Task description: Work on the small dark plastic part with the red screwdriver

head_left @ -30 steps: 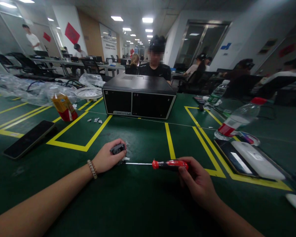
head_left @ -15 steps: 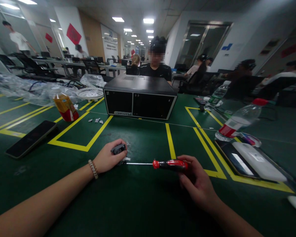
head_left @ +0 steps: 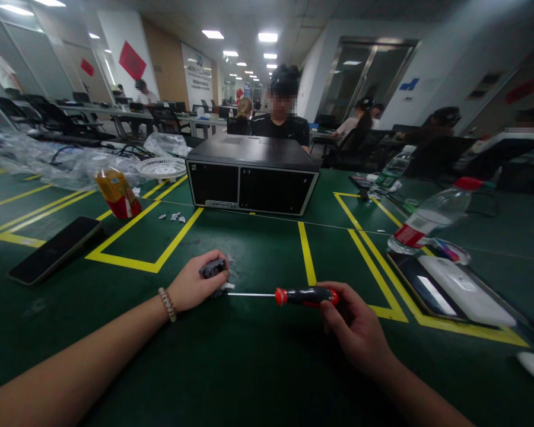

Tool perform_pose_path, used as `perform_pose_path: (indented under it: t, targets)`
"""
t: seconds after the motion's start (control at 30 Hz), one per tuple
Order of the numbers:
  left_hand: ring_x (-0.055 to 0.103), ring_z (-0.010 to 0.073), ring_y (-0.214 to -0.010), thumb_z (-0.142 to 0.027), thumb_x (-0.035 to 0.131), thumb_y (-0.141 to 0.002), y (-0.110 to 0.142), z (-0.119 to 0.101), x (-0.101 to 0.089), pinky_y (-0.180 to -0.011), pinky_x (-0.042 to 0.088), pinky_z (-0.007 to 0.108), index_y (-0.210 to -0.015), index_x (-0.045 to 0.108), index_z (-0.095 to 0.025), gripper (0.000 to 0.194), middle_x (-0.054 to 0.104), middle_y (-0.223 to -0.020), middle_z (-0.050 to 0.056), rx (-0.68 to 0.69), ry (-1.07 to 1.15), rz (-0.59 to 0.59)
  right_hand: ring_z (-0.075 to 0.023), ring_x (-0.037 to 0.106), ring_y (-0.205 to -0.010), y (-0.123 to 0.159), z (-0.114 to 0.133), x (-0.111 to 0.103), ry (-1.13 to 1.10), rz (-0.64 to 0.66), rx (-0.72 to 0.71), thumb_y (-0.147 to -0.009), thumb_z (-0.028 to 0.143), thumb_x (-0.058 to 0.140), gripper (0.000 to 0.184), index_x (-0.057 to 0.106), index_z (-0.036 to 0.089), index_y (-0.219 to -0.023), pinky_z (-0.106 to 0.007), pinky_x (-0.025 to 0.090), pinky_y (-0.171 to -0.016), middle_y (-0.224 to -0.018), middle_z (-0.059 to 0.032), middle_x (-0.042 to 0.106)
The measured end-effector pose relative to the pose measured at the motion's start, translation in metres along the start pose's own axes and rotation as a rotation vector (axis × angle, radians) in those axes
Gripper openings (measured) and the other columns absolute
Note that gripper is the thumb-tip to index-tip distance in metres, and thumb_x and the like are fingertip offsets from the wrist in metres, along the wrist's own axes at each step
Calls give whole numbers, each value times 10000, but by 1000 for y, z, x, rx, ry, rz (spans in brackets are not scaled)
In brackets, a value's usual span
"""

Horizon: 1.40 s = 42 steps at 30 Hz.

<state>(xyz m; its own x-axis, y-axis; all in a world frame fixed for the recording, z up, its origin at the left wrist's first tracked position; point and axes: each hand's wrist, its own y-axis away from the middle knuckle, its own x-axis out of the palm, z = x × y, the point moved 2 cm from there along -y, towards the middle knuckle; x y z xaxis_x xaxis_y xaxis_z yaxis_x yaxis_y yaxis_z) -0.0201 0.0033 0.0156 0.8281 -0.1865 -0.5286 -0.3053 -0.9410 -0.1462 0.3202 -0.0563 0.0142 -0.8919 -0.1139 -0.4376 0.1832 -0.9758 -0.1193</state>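
My left hand [head_left: 201, 280], with a beaded bracelet at the wrist, is closed around a small dark grey part [head_left: 212, 268] near the middle of the table. What kind of part it is, I cannot make out; the fingers cover some of it. A red and black screwdriver [head_left: 306, 296] lies level in my right hand [head_left: 353, 317], whose thumb and fingers grip the end of its handle. The thin shaft points left, and its tip meets the underside of the grey part or a small white piece beside it; which one is not clear.
A black computer case [head_left: 253, 172] lies ahead, with a person [head_left: 281, 118] behind it. On the left are a phone [head_left: 56, 249], a drink bottle [head_left: 117, 190] and a white basket [head_left: 162, 168]. Right of me stand a red-capped bottle [head_left: 436, 213] and more phones [head_left: 427, 287].
The screwdriver handle has turned about its axis, so black now faces up where red showed. My right thumb has shifted slightly on it. The left hand holds still.
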Motion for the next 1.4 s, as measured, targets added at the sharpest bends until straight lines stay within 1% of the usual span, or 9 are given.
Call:
perform_pose_path:
  t: [0.13,0.27,0.47,0.63,0.7,0.87,1.03,1.2,1.4]
  targets:
    - [614,182,-767,-322,621,-897,0,1,0,-710,487,307,-965,633,-195,144,656,-867,11,3,-2,5,-205,668,-681,1,-1,0,8,7,-10,-991,365,592,395,482,249,-1352,-328,572,-553,-955,-62,667]
    - [622,181,-768,-331,624,-896,-1,2,0,-709,493,305,-963,632,-193,154,662,-874,13,6,4,11,-199,670,-696,4,0,-1,-8,18,-37,-971,287,600,408,446,258,-1348,-328,578,-568,-1006,-72,656]
    - [632,188,-761,-332,624,-899,0,2,-1,-697,499,311,-972,634,-194,156,667,-879,19,-6,8,11,-184,647,-617,5,4,-1,-19,7,4,-1003,381,595,326,503,243,-1283,-304,548,-494,-899,-49,660]
    - [629,189,-763,-325,621,-901,0,0,-1,-703,498,313,-964,633,-196,144,664,-870,19,-2,6,9,-162,607,-536,2,4,-2,-41,25,15,-1005,498,585,284,575,224,-1077,-275,508,-450,-723,-2,632]
    - [626,190,-763,-329,623,-899,0,0,0,-704,493,316,-961,637,-195,149,662,-871,20,-4,-7,7,-162,609,-534,1,3,-1,-32,22,12,-1001,506,587,291,582,221,-1064,-274,507,-450,-715,1,631]
    - [618,185,-751,-339,618,-903,0,1,0,-692,491,309,-968,631,-195,158,655,-874,18,-17,-3,6,-167,630,-563,1,4,0,-25,-21,1,-985,446,612,322,557,221,-1210,-293,537,-470,-868,-44,682]
    - [625,188,-754,-341,621,-906,1,-1,-1,-689,497,307,-973,632,-196,161,664,-877,24,-23,14,17,-185,668,-641,5,1,-1,14,-12,-42,-951,309,645,425,498,249,-1345,-322,564,-528,-1067,-94,689]
    - [633,188,-756,-342,619,-902,1,-1,-1,-691,496,304,-971,638,-201,159,671,-883,22,-25,2,11,-196,669,-662,6,0,-3,4,24,-56,-952,246,613,419,492,254,-1354,-331,570,-540,-1046,-82,679]
    - [630,189,-753,-351,624,-902,0,1,-1,-690,496,302,-965,638,-202,163,671,-876,22,-13,1,17,-179,637,-613,4,4,-3,-56,49,-24,-993,367,605,281,557,237,-1237,-299,548,-506,-871,-35,664]
